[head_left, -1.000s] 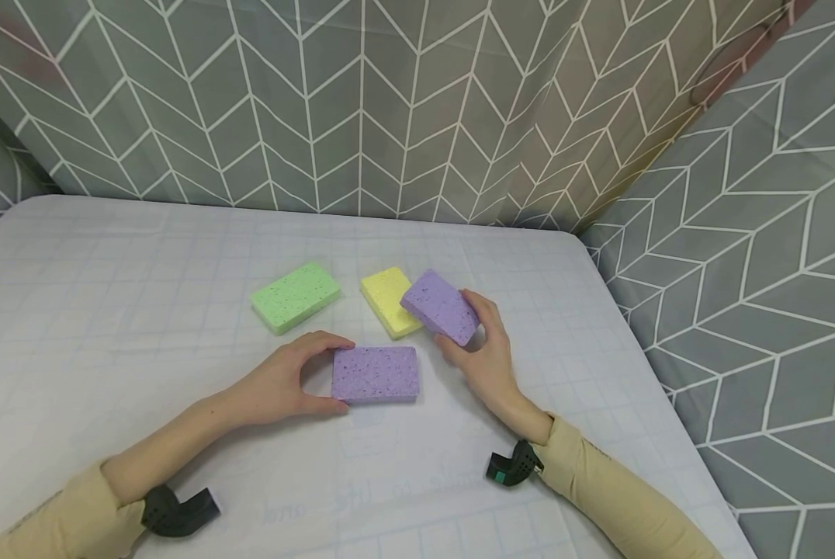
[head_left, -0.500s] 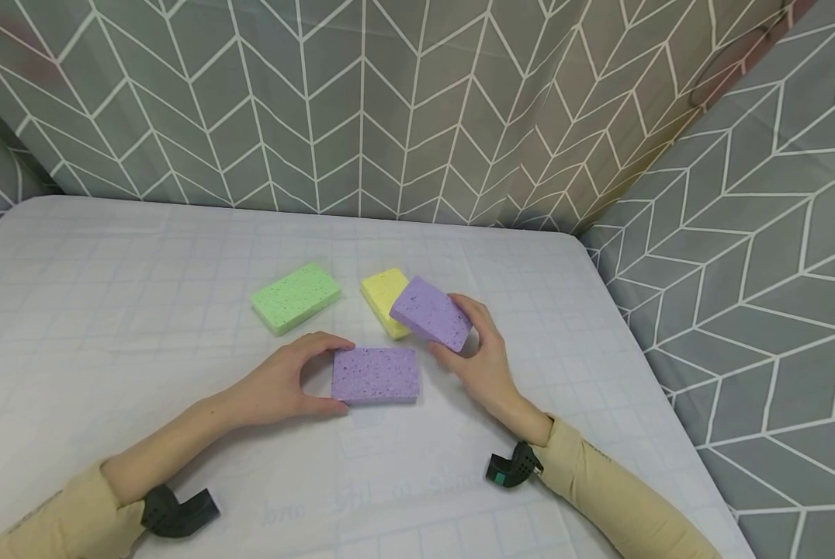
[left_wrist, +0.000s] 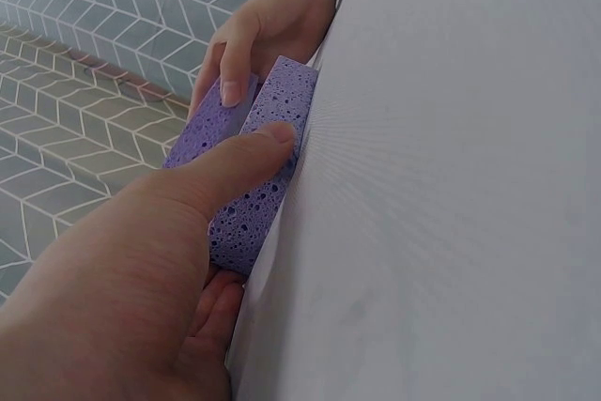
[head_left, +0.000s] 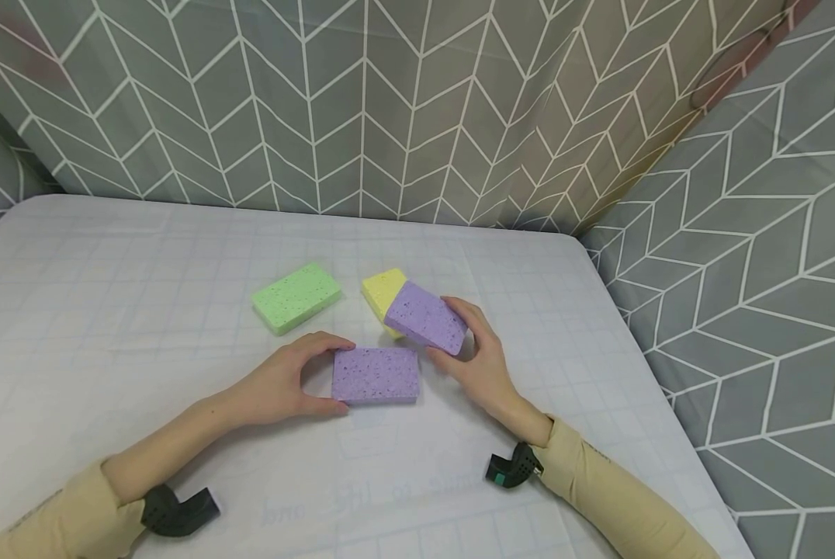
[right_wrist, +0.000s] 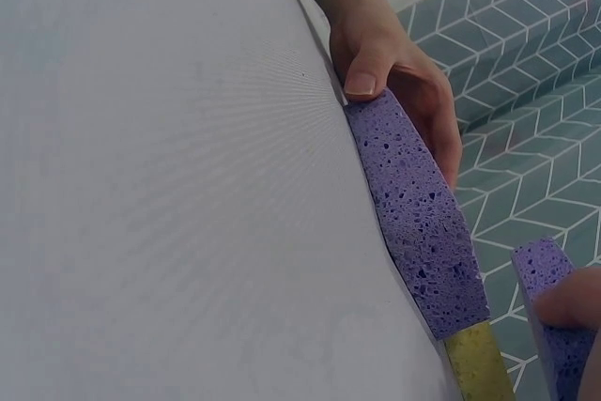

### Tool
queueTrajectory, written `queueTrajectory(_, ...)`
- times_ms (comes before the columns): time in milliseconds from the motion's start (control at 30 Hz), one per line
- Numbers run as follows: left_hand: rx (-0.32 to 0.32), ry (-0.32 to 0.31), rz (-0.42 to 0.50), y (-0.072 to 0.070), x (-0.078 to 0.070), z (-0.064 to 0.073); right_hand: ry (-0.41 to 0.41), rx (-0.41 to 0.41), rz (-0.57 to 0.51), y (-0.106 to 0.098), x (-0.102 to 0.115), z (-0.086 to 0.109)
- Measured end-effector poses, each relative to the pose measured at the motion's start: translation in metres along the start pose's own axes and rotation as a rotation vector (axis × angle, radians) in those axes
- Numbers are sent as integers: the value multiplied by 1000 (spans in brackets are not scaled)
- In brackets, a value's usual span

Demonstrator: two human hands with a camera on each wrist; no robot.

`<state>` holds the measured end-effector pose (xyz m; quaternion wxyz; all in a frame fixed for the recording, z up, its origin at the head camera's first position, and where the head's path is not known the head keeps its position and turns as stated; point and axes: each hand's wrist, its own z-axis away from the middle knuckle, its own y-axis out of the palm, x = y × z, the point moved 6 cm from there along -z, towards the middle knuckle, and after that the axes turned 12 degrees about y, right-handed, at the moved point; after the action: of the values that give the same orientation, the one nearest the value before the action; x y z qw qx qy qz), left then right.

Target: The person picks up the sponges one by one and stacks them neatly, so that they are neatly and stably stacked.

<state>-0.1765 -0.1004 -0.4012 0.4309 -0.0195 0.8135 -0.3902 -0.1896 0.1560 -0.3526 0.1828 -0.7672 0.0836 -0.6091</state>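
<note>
My left hand (head_left: 285,382) grips the left end of a purple sponge (head_left: 375,376) lying flat on the table, thumb on its near edge and fingers on its far edge. A second purple sponge (head_left: 426,317) is pinched at its right end by my right hand (head_left: 483,365). It is raised and tilted above a yellow sponge (head_left: 384,289), hiding much of it. In the left wrist view my thumb (left_wrist: 249,161) presses the purple sponge's side. Only part of the right hand (right_wrist: 575,302) shows in the right wrist view, on its sponge.
A green sponge (head_left: 296,298) lies flat to the left of the yellow one. All of them are on a table with a white cloth (head_left: 145,310). Grey patterned curtains (head_left: 362,109) hang behind the table and along its right side.
My right hand has moved slightly left and nearer to me, bringing its purple sponge further over the yellow one. The left hand and its sponge have stayed put.
</note>
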Motion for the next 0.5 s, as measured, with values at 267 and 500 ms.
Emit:
queueTrajectory(267, -2, 0, 1, 0, 1, 0, -23, 13, -9, 2, -12, -3)
queueTrajectory(500, -5, 6, 0, -1, 1, 0, -34, 28, -12, 4, -33, -6)
